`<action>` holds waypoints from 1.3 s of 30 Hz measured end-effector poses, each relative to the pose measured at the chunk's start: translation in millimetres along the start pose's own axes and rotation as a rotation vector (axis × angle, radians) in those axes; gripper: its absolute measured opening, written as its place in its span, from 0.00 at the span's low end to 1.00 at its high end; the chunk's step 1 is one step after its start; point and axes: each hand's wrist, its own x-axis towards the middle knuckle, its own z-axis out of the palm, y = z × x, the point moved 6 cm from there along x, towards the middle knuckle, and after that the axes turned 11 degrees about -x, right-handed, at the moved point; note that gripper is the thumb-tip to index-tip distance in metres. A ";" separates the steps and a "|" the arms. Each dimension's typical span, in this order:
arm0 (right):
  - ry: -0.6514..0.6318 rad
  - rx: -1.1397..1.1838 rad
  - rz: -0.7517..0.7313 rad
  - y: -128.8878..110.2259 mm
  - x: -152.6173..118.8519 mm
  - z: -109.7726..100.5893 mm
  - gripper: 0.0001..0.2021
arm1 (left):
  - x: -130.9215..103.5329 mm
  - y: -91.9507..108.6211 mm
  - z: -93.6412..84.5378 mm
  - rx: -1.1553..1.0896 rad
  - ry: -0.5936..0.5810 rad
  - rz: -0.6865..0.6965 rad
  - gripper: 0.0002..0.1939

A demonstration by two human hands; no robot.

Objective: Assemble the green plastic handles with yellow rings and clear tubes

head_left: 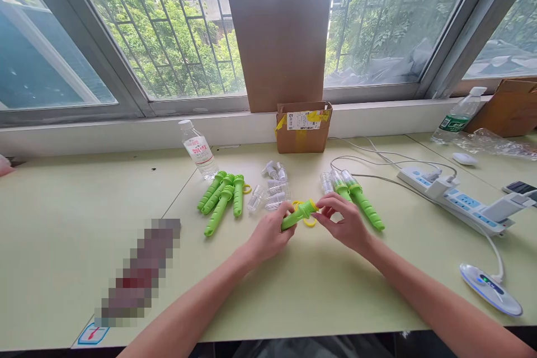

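Left hand [272, 233]: grasping green tube [297, 216], near centre
Right hand [346, 222]: at its yellow ring [314, 206], grip unclear
Just beyond: clear caps [277, 187]
Far: cardboard box [302, 140], bottle [199, 151] leftward
Right: power strip [462, 200]

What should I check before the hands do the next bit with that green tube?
1. Left hand is holding the green tube: ok.
2. Right hand is at the yellow ring on the tube's end: ok.
3. Yellow ring is pushed fully on: cannot tell.
4. Clear plastic pieces are lying nearby: ok.
5. One is fitted to the held tube: not ok, none there.
6. Water bottle has its white cap on: ok.
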 end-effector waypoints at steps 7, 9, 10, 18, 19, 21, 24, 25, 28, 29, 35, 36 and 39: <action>-0.036 0.078 0.064 4.3 -0.8 3.2 0.12 | -2.8 7.3 5.5 -0.236 -0.029 -0.065 0.06; -0.036 0.074 0.093 6.8 -1.2 4.6 0.13 | -2.7 6.8 5.7 -0.280 -0.030 -0.086 0.08; -0.037 0.071 0.102 7.6 -1.3 5.1 0.13 | -2.6 6.2 5.7 -0.300 -0.031 -0.098 0.08; -0.050 0.089 0.154 10.3 -1.5 6.9 0.14 | -1.9 3.0 5.2 -0.378 -0.022 -0.146 0.09; -0.049 0.089 0.157 10.0 -1.5 7.1 0.14 | -1.8 2.5 5.1 -0.380 -0.022 -0.155 0.10; -0.041 0.091 0.163 9.3 -1.6 7.4 0.14 | -1.7 0.7 5.8 -0.396 -0.031 -0.186 0.11; -0.024 0.116 0.169 8.3 -1.8 7.5 0.15 | -1.7 -2.7 7.9 -0.458 -0.049 -0.238 0.13; -0.020 0.129 0.172 8.0 -1.9 7.6 0.15 | -1.7 -3.6 8.6 -0.480 -0.054 -0.253 0.14; -0.016 0.155 0.182 7.8 -2.1 7.7 0.15 | -1.7 -5.2 11.2 -0.535 -0.072 -0.284 0.16; -0.017 0.158 0.183 7.7 -2.1 7.8 0.15 | -1.7 -5.4 12.0 -0.553 -0.078 -0.290 0.16; 0.007 0.152 0.171 6.9 -2.2 7.0 0.14 | -2.1 -7.3 14.7 -0.658 -0.080 -0.327 0.18; 0.015 0.148 0.169 7.0 -2.4 6.7 0.13 | -2.1 -7.7 14.9 -0.667 -0.082 -0.332 0.18; 0.032 0.137 0.153 7.1 -3.3 6.0 0.12 | -1.8 -8.9 15.1 -0.685 -0.097 -0.342 0.18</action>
